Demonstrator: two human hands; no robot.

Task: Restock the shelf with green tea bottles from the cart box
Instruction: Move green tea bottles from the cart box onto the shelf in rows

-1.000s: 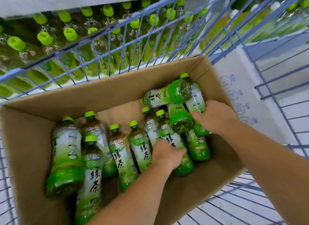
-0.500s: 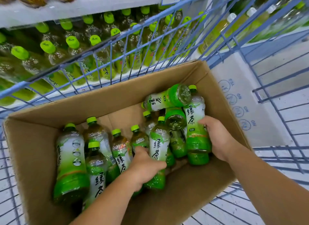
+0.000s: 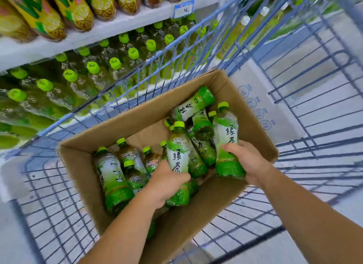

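Green tea bottles (image 3: 196, 106) heaped in the cardboard box (image 3: 206, 210), centre of the frame, inside the blue wire cart (image 3: 59, 204). Left hand (image 3: 167, 183): fingers (image 3: 182, 178) wrapped round the lower half of one bottle (image 3: 177, 151), cap up, slightly tilted. Right hand (image 3: 247, 161): fingers (image 3: 229, 146) curled round the lower part of another bottle (image 3: 225, 134), toward the box's right wall. Both possibly raised off the heap; hard to tell from above. More green-capped bottles (image 3: 92, 67) in rows at upper left, under the white shelf (image 3: 117, 26); yellow-labelled bottles (image 3: 76, 10) on top of it.
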